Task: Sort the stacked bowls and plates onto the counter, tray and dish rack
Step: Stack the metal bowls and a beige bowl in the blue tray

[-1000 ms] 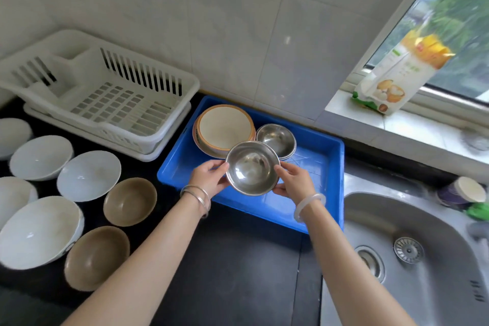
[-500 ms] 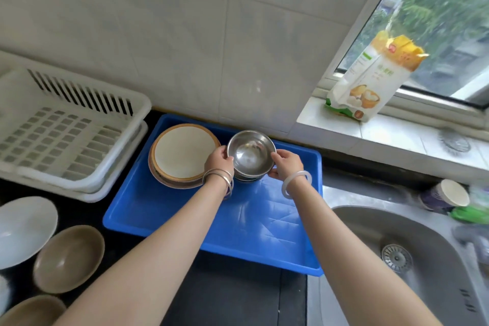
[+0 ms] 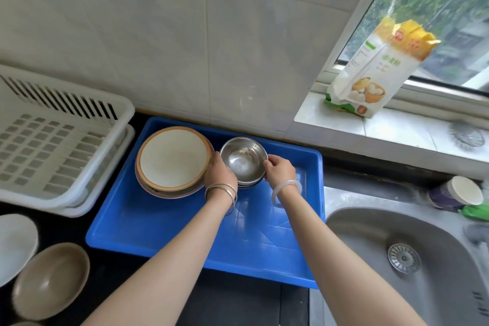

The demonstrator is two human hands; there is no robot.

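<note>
The left hand (image 3: 221, 172) and right hand (image 3: 280, 171) each have a pinching grip on the rim of the top bowl (image 3: 243, 160), nested on the stack (image 3: 248, 185) at the tray's (image 3: 185, 233) far side, just right of the plates (image 3: 173, 157). Likely risks: nested steel sticks, so a lift drags the bowl beneath; the slick rim slips. The bag's (image 3: 370, 74) green writing is unreadable.

Shiny steel bowl (image 3: 243, 160), glossy plastic tray (image 3: 169, 230), seemingly ceramic plates (image 3: 173, 160).
</note>
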